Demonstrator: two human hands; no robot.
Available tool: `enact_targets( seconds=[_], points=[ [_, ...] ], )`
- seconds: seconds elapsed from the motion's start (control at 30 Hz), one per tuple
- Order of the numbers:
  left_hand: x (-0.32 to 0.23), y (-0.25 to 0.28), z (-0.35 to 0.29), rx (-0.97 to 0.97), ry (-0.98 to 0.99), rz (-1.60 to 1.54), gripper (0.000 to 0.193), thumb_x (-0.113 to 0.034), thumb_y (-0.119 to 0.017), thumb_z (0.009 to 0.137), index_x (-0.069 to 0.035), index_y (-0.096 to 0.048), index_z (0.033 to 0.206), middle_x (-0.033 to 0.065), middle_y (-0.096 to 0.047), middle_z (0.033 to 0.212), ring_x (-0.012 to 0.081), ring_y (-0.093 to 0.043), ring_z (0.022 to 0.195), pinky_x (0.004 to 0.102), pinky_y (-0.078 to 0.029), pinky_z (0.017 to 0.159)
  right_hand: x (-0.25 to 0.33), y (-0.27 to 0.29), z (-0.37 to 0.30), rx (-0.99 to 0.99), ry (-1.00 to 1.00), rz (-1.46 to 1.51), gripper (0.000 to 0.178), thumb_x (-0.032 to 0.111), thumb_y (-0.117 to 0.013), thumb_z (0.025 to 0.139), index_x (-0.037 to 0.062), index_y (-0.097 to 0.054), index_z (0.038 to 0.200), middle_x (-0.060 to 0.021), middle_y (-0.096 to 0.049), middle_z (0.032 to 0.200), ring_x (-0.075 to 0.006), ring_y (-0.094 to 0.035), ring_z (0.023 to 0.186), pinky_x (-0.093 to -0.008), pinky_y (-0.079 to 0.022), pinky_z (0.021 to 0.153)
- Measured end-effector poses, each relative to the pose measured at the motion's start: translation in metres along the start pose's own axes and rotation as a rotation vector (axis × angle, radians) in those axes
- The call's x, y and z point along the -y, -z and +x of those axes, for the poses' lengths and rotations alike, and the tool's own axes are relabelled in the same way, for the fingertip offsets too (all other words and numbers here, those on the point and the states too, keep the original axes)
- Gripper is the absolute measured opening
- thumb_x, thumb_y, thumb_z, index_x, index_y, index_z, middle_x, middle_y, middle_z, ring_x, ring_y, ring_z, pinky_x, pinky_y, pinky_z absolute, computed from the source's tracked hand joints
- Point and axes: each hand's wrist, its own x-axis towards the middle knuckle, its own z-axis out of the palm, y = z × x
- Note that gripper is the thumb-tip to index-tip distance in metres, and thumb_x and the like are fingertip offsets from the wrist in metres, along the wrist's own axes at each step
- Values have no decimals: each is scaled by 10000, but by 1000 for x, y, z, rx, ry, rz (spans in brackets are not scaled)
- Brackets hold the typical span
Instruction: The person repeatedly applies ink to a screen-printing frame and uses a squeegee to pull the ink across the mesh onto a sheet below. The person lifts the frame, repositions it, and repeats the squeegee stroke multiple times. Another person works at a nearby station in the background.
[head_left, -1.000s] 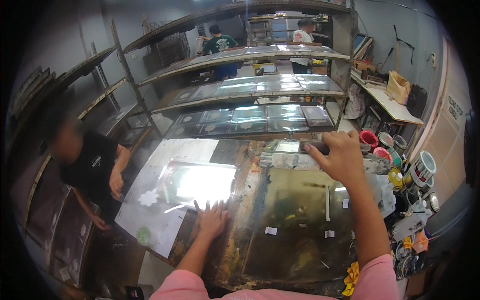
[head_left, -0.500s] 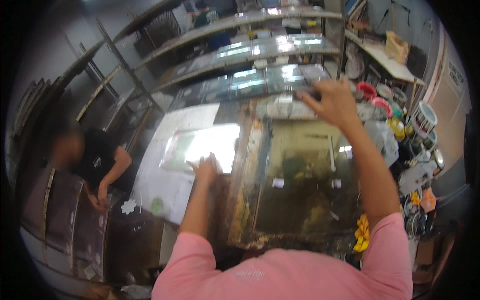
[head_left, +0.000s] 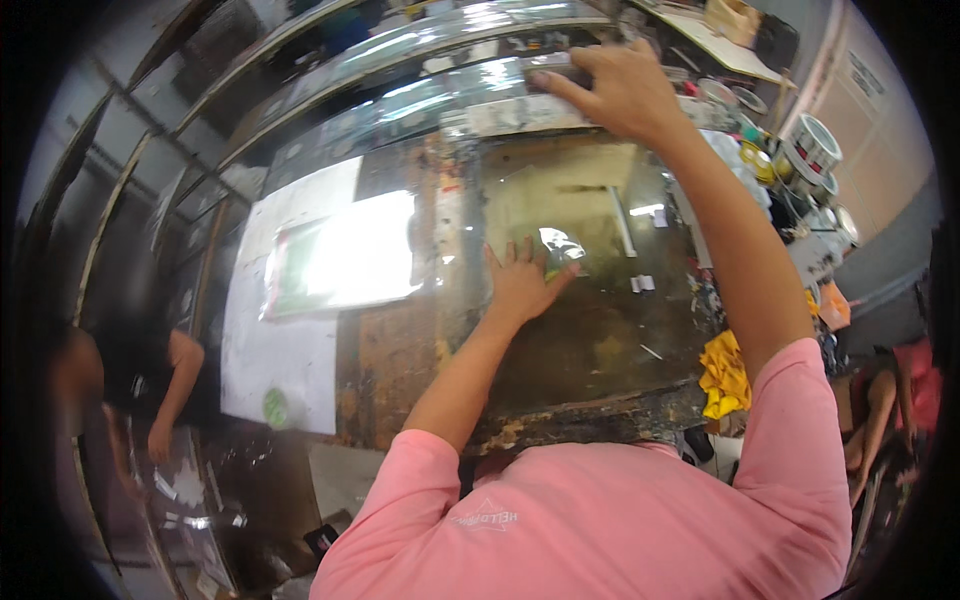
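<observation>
My left hand point(head_left: 525, 282) lies over a dark, glossy glass-like panel point(head_left: 590, 340) set into a worn table, fingers spread and thumb stretched to the right. Beside its fingertips shows a small shiny clear piece point(head_left: 562, 243) with a yellow-green tint; whether the hand touches it is unclear. Raised at the panel's far edge, my right hand point(head_left: 628, 92) has its fingers curled round a dark edge or bar point(head_left: 555, 76), too blurred to name. Two small white tabs and a narrow pale strip point(head_left: 622, 222) show on the panel.
Left of the panel, a bright reflective sheet point(head_left: 345, 255) rests on white paper point(head_left: 285, 370), with a green round thing point(head_left: 275, 408) near its corner. Shelves rise behind. Tins point(head_left: 815, 145) and a yellow cloth point(head_left: 725, 375) sit at right. Another person's arm point(head_left: 175, 395) is at far left.
My left hand has moved right, from the reflective sheet to the panel, where the small clear piece now shows. My right hand stays raised at the far edge. The view has shifted.
</observation>
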Motion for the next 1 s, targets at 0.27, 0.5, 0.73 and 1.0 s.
enact_targets(
  seconds=[0.27,0.5,0.73,1.0],
  points=[
    [-85,-44,29,32,-247,28,1354,-1022,-477,752,36,-454,1597,271,-315,1716,487,-239,1607,767,26,1244,-3,0,6,-12,-8,10,745,747,-552,969,45,-779,863,-166,-744,777,-353,-733,792,-498,-428,892],
    [-99,-50,32,-35,-304,-5,1310,-1010,-515,732,7,-522,1558,248,-418,1659,471,-329,1569,828,41,1200,-9,6,27,100,-41,60,693,652,-570,990,2,-727,807,-208,-700,719,-391,-702,755,-502,-470,830],
    [-99,-48,37,6,-367,-55,1285,-987,-538,741,-12,-498,1577,259,-469,1600,463,-403,1514,825,48,1202,-11,22,40,85,-18,105,689,596,-526,1025,-10,-753,790,-212,-708,709,-384,-713,754,-525,-464,947],
    [-97,-49,35,-41,-399,-98,1276,-963,-568,753,-19,-453,1603,253,-487,1579,450,-419,1500,819,7,1212,-8,27,44,221,-80,59,695,608,-500,1037,1,-758,820,-206,-720,738,-368,-727,793,-534,-459,985]
  ],
)
